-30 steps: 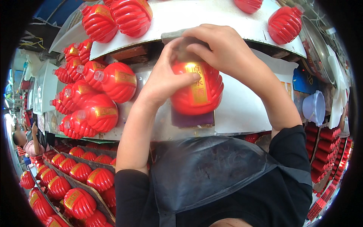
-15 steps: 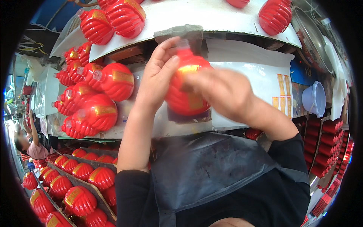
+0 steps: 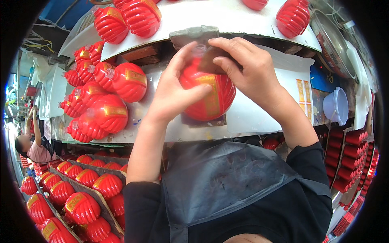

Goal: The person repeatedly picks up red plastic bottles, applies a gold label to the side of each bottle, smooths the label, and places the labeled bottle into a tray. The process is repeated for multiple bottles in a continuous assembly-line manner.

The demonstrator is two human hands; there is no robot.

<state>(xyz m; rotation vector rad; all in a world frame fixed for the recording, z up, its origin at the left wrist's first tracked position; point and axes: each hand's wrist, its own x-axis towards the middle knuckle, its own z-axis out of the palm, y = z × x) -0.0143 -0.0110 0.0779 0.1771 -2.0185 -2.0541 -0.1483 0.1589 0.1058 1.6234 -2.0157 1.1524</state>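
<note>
A round, ribbed red bottle [image 3: 202,106] with a gold label on its face and a clear neck lies in front of me on the worktable. My left hand [image 3: 178,83] cups its left side, fingers up beside the neck and thumb across the label. My right hand [image 3: 249,65] pinches a thin, flat dark brown scraper-like piece [image 3: 211,61] between thumb and fingers. That piece covers part of the bottle's upper right shoulder. Above the neck, a grey block [image 3: 194,35] stands against the raised white board.
Several red bottles [image 3: 111,113] are grouped at the left, and more stand on the white board [image 3: 227,18]. Gold label strips [image 3: 304,91] lie on a white sheet [image 3: 259,115] at the right, near a lavender bucket [image 3: 336,106]. Racks of bottles [image 3: 83,208] fill the lower left; a person [image 3: 38,152] works beyond.
My right hand has moved up from the label to the bottle's shoulder, and the brown piece now shows clearly. My left thumb has come down across the label.
</note>
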